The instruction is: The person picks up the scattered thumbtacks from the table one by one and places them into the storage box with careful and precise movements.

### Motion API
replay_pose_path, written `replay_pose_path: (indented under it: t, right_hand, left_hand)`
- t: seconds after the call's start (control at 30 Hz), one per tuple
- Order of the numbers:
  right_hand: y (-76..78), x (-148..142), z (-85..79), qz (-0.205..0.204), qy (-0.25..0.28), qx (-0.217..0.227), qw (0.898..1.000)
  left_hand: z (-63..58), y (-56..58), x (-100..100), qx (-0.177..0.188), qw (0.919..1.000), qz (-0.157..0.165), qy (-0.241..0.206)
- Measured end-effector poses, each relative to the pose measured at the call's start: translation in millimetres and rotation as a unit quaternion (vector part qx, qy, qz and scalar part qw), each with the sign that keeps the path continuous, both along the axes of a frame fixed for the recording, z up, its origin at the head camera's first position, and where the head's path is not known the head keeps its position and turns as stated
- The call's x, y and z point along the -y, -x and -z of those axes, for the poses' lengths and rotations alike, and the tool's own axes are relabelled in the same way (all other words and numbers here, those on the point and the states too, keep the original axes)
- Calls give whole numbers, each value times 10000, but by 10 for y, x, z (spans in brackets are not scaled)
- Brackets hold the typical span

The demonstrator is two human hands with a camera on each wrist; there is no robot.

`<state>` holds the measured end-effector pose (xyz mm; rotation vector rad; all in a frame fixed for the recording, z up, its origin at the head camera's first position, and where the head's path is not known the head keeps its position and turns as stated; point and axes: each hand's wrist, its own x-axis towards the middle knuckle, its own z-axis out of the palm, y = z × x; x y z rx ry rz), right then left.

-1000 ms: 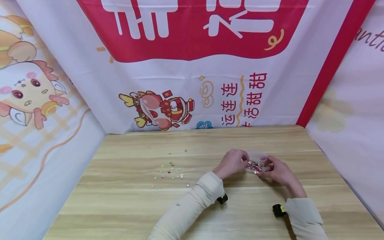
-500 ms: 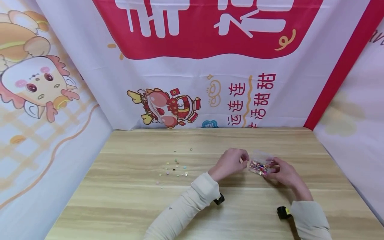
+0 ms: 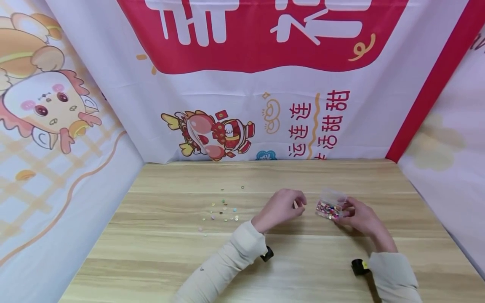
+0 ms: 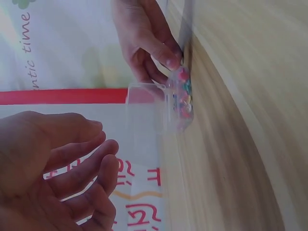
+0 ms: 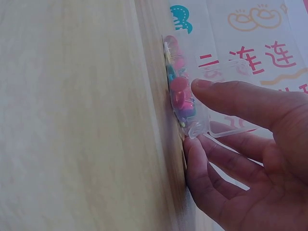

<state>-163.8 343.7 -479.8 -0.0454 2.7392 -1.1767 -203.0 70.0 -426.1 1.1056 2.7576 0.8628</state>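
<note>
A small clear plastic box (image 3: pixel 329 209) stands on the table with its hinged lid (image 3: pixel 333 195) raised; mixed colourful beads (image 5: pixel 180 89) fill it. My right hand (image 3: pixel 358 216) holds the box by its right end, thumb on the near side and fingers curled behind, as the right wrist view (image 5: pixel 231 144) confirms nothing else in that grasp. Left of the box, my left hand (image 3: pixel 282 206) hovers apart from it. Its fingers bend loosely, with the thumb tip close to the index fingertip (image 4: pixel 102 137), and no object shows between them.
Several tiny loose beads (image 3: pixel 213 217) lie scattered on the wooden table (image 3: pixel 159 252) to the left. A printed cloth (image 3: pixel 242 92) hangs along the table's back edge, with more cloth at both sides. Black wrist cameras (image 3: pixel 359 267) sit below the cuffs.
My left hand has drawn away from the box toward the left. The right hand keeps its grip on the box. The head view has shifted slightly.
</note>
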Motion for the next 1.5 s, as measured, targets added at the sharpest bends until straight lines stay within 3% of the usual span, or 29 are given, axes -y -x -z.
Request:
replay_pose_path:
  t: [0.33, 0.53, 0.9, 1.3, 1.5]
  right_hand:
    - [-2, -9, -3, -38, 122, -113, 9999]
    - [7, -8, 5, -68, 135, -197, 9997]
    - [17, 6, -17, -19, 108, 51, 9999]
    - [10, -10, -31, 6, 39, 198, 9998]
    - [14, -14, -13, -27, 42, 43, 10000]
  left_hand:
    - [67, -32, 303, 425, 9989, -183, 53]
    - [120, -33, 465, 326, 9990, -265, 124]
    - [267, -54, 886, 652, 9965, -524, 45]
    - [401, -110, 1139, 681, 9956, -639, 80]
    - [472, -124, 1297, 734, 9950, -669, 120]
